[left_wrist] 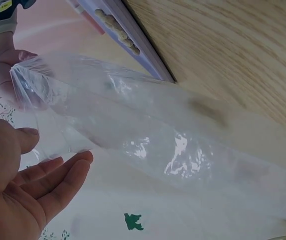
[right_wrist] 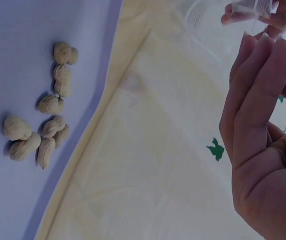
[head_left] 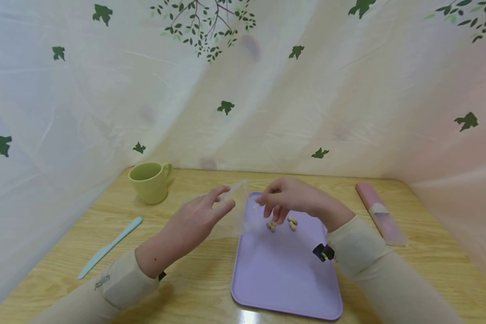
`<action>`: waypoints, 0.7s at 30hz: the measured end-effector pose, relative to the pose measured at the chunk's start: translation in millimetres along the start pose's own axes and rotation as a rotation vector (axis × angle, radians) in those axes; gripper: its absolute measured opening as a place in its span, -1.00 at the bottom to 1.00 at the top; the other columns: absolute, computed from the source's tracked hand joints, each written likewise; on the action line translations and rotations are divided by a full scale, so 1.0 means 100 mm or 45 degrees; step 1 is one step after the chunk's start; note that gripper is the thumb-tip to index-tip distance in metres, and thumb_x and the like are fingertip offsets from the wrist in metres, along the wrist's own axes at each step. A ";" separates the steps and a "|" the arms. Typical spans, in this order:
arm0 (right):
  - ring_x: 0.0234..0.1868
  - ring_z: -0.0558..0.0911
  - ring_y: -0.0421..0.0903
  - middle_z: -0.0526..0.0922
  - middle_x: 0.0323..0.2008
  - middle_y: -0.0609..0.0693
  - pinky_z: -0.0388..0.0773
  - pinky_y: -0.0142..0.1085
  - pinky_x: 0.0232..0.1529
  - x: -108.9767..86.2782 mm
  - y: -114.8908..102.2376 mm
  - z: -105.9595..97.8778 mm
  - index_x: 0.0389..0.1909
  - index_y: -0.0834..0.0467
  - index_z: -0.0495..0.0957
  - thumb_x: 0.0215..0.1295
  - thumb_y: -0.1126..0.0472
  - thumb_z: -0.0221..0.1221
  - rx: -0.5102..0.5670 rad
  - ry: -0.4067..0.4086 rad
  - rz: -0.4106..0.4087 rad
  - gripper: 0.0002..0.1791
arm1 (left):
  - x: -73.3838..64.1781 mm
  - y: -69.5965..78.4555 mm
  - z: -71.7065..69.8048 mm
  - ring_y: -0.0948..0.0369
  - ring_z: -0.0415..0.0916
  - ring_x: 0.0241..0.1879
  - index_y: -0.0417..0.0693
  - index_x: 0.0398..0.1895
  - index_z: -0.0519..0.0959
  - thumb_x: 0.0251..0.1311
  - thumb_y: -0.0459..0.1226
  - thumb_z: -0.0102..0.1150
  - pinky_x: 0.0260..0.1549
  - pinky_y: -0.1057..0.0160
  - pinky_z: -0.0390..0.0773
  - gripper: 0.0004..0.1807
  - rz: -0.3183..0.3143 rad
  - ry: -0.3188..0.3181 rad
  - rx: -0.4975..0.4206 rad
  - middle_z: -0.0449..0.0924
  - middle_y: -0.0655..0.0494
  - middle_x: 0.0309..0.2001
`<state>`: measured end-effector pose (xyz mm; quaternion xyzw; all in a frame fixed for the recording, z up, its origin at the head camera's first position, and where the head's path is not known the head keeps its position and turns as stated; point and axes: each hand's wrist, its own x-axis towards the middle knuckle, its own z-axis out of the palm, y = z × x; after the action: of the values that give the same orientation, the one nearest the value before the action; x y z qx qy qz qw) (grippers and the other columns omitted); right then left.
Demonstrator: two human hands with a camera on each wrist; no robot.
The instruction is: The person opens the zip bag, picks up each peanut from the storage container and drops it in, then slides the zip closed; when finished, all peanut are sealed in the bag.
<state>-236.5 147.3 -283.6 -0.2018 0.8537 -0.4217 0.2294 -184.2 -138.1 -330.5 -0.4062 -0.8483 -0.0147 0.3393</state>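
Note:
A clear plastic bag [left_wrist: 147, 125] hangs between my two hands, its body trailing off toward the wooden table. My right hand [head_left: 293, 198] pinches the bag's upper corner between thumb and fingertips, above the far part of the purple tray [head_left: 285, 274]. To the left of the tray, my left hand [head_left: 196, 218] is at the bag's other edge, thumb and fingers spread apart; its fingertips seem to touch the film. Several unshelled peanuts [right_wrist: 53, 104] lie on the tray below my right hand, partly hidden by it in the head view.
A yellow-green mug [head_left: 149, 183] stands at the back left of the table [head_left: 198, 274]. In front of it lies a light blue table knife [head_left: 110, 246]. On the right is a long pink case [head_left: 378, 211]. A pale curtain with green leaf prints hangs behind the table.

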 end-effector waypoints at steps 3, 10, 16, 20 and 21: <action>-0.40 0.77 -0.02 0.80 -0.24 0.10 0.82 -0.16 -0.20 0.01 0.04 -0.06 -0.04 0.19 0.73 0.50 -0.01 0.25 0.044 0.033 0.012 -0.67 | 0.00 0.00 -0.01 0.04 0.83 -0.17 0.01 0.11 0.53 0.24 -0.62 0.30 -0.37 0.14 0.79 -0.52 -0.004 -0.013 0.002 0.63 -0.18 0.25; -0.36 0.75 -0.07 0.80 -0.18 0.19 0.82 -0.15 -0.19 0.12 0.20 -0.21 0.06 0.34 0.66 0.55 0.03 0.23 0.116 0.202 0.058 -0.59 | 0.00 0.00 -0.01 0.04 0.83 -0.16 -0.01 0.11 0.54 0.23 -0.63 0.29 -0.37 0.14 0.78 -0.52 0.010 0.011 -0.007 0.63 -0.19 0.24; -0.34 0.79 -0.08 0.81 -0.10 0.27 0.83 -0.19 -0.14 0.22 0.38 -0.29 0.08 0.36 0.67 0.56 0.10 0.22 0.000 0.246 0.156 -0.62 | 0.01 0.01 -0.02 0.05 0.83 -0.14 -0.01 0.11 0.55 0.24 -0.62 0.28 -0.38 0.14 0.78 -0.53 0.006 0.009 -0.011 0.63 -0.19 0.25; -0.34 0.78 -0.11 0.83 -0.12 0.24 0.81 -0.27 -0.18 0.30 0.53 -0.31 0.04 0.39 0.70 0.53 0.15 0.23 -0.064 0.204 0.209 -0.65 | 0.01 0.01 -0.02 0.05 0.83 -0.15 0.00 0.11 0.55 0.23 -0.62 0.29 -0.39 0.14 0.78 -0.52 0.008 0.011 -0.001 0.64 -0.18 0.24; -0.36 0.77 -0.14 0.83 -0.15 0.22 0.80 -0.29 -0.20 0.31 0.57 -0.32 0.03 0.38 0.71 0.52 0.16 0.23 -0.084 0.197 0.225 -0.66 | 0.01 0.01 -0.02 0.05 0.83 -0.15 0.00 0.10 0.55 0.22 -0.62 0.30 -0.38 0.14 0.78 -0.52 0.010 0.015 0.000 0.64 -0.19 0.24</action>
<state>-288.2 182.4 -319.9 -0.0999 0.8967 -0.3860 0.1923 -182.9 -136.6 -328.9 -0.4094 -0.8448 -0.0159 0.3441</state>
